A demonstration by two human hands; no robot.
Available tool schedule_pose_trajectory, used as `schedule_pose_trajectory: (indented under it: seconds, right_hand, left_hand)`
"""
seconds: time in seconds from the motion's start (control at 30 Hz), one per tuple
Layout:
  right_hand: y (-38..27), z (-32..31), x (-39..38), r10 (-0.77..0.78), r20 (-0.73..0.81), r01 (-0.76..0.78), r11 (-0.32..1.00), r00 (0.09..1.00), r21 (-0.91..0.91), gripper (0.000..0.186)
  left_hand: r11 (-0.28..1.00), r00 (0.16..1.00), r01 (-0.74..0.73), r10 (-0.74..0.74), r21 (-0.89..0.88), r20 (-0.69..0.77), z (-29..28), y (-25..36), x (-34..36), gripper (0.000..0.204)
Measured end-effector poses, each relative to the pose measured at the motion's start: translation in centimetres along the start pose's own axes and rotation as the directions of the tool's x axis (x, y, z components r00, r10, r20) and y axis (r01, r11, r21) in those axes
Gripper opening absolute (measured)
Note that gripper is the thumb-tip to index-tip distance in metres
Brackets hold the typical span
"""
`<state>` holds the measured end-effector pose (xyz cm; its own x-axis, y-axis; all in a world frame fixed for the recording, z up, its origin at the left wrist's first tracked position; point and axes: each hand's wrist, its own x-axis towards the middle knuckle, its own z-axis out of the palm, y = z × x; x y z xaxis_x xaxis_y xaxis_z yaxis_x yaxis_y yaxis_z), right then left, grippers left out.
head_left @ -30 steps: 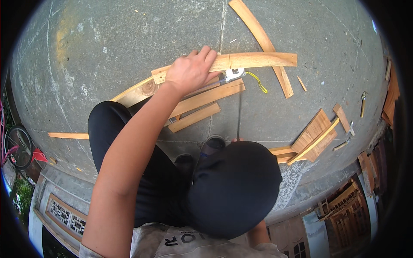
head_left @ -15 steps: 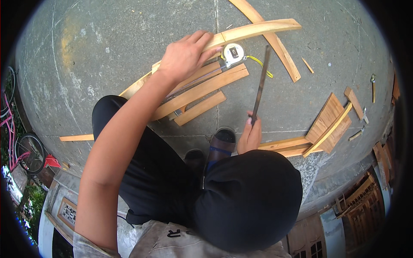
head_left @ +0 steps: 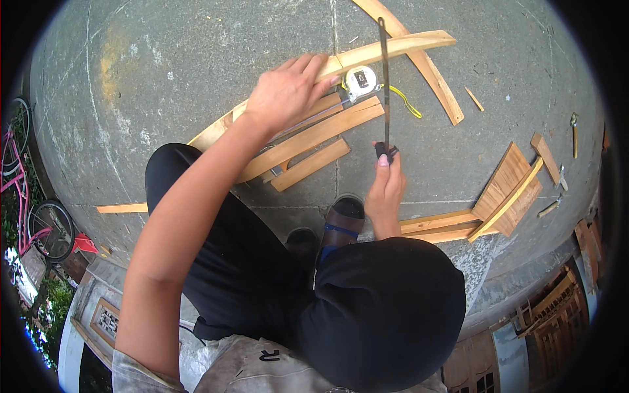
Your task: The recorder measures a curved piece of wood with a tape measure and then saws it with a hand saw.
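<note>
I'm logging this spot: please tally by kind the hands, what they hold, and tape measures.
Left hand and right hand: 2
Wooden strip, in left hand: 1
Thin dark tool, in right hand: 1
Tape measure: 1
Total: 5

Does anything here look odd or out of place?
Mostly no; nothing looks spilled. One thing stands out: a thin wooden sliver lies alone on the concrete, right of the wooden strip that passes beneath the board held by the left hand. It looks like a stray offcut.
</note>
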<state>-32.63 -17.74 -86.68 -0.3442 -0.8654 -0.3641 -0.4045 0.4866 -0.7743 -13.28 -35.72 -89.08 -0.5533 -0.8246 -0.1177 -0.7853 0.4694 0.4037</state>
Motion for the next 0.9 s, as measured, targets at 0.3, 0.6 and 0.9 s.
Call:
schedule_pose_trajectory:
  seconds: [0.3, 0.6, 0.9]
  right_hand:
    - [-0.4, 1.1, -0.2, 0.132, 0.113, -0.157, 0.956, 0.985, 0.247, 0.027]
    - [-1.8, 2.1, 1.8, -0.107, -0.002, 0.105, 0.978, 0.994, -0.182, 0.027]
    - [-0.9, 2.4, 1.4, -0.048, 0.076, 0.070, 0.946, 0.996, -0.318, 0.018]
  left_hand:
    - [1.000, 0.997, 0.010, -0.011, -0.024, -0.072, 2.3, 0.0, 0.3, 0.054]
    - [0.999, 1.000, 0.000, 0.001, 0.035, -0.009, 1.8, 0.0, 0.6, 0.069]
    - [0.998, 0.998, 0.055, -0.055, 0.011, 0.019, 2.5, 0.0, 0.9, 0.065]
